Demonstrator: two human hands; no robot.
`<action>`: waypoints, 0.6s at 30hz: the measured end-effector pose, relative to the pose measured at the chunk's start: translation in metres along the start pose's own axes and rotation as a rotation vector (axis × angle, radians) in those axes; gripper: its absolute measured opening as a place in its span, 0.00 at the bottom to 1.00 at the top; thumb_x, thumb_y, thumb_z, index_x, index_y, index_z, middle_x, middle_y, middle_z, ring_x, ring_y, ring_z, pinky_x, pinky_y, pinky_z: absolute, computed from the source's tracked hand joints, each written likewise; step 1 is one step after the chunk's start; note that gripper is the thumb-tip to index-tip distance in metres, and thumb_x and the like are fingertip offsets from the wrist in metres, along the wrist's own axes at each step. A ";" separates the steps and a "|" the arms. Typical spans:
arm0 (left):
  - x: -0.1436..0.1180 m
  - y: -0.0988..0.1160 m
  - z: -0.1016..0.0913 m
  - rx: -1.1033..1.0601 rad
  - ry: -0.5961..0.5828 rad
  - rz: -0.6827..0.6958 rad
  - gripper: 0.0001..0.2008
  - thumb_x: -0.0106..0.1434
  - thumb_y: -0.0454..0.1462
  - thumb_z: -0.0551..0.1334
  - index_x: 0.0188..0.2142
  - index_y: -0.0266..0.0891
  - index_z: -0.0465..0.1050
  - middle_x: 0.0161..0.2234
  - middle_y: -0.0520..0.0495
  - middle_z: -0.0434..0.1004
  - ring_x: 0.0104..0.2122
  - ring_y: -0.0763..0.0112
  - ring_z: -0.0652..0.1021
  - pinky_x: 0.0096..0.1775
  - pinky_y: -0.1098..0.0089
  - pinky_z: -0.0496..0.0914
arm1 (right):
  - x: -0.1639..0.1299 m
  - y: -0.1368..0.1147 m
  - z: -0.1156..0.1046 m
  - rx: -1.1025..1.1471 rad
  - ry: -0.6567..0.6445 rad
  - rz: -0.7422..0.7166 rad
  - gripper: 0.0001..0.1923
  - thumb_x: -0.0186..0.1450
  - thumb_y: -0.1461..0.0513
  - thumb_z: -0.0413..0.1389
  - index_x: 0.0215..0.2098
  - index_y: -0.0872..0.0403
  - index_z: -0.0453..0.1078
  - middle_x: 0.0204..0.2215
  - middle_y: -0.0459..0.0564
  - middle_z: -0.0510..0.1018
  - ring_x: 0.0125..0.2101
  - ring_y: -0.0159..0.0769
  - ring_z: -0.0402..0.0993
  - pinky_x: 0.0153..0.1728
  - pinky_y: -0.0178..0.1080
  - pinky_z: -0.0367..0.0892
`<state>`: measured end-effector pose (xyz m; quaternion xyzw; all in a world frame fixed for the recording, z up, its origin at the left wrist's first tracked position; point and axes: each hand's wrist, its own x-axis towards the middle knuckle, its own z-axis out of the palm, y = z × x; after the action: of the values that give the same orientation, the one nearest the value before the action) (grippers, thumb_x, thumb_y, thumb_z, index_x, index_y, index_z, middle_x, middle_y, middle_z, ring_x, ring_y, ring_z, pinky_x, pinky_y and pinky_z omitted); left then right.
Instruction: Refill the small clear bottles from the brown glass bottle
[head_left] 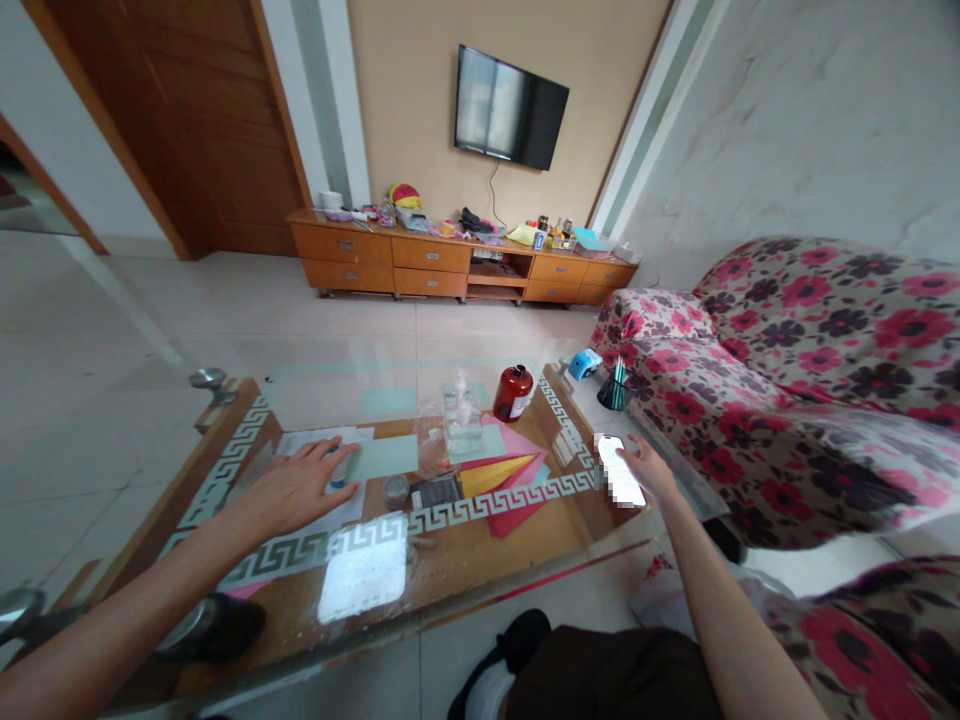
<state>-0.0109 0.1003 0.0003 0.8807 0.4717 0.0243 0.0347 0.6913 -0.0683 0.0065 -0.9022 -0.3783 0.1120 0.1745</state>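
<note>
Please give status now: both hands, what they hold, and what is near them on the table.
Left hand flat on glass table, over papers. Right hand holds lit phone at table edge. Red bottle, clear bottle stand between, untouched.

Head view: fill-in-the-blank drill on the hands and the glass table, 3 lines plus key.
1. The right hand holds a ____ with a lit screen.
2. The left hand rests flat on the ____ table.
3. The dark red bottle stands ____ near the table's far edge.

Missing words: phone; glass; upright
</note>
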 end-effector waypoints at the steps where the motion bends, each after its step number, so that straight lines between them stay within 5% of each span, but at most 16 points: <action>1: 0.000 -0.001 0.001 -0.008 0.002 0.002 0.39 0.70 0.61 0.52 0.71 0.44 0.67 0.72 0.34 0.63 0.69 0.39 0.65 0.62 0.43 0.64 | -0.001 0.000 -0.001 0.001 -0.005 -0.006 0.39 0.69 0.41 0.55 0.72 0.49 0.62 0.46 0.55 0.84 0.42 0.47 0.82 0.44 0.44 0.71; 10: 0.001 -0.003 0.006 0.009 0.015 0.000 0.39 0.70 0.62 0.52 0.71 0.45 0.66 0.72 0.34 0.63 0.68 0.39 0.67 0.63 0.43 0.63 | -0.005 -0.001 -0.006 0.087 -0.001 -0.061 0.37 0.67 0.47 0.60 0.71 0.49 0.65 0.42 0.52 0.85 0.38 0.45 0.81 0.42 0.42 0.71; 18: 0.001 -0.005 0.006 0.004 0.010 0.009 0.39 0.70 0.62 0.53 0.72 0.46 0.65 0.72 0.34 0.64 0.68 0.40 0.67 0.64 0.44 0.62 | 0.003 0.007 -0.001 0.121 -0.002 -0.068 0.36 0.72 0.43 0.49 0.71 0.53 0.65 0.52 0.59 0.83 0.52 0.50 0.80 0.53 0.46 0.70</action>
<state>-0.0137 0.1037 -0.0063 0.8827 0.4681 0.0280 0.0306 0.6983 -0.0711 0.0042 -0.8765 -0.4013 0.1294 0.2323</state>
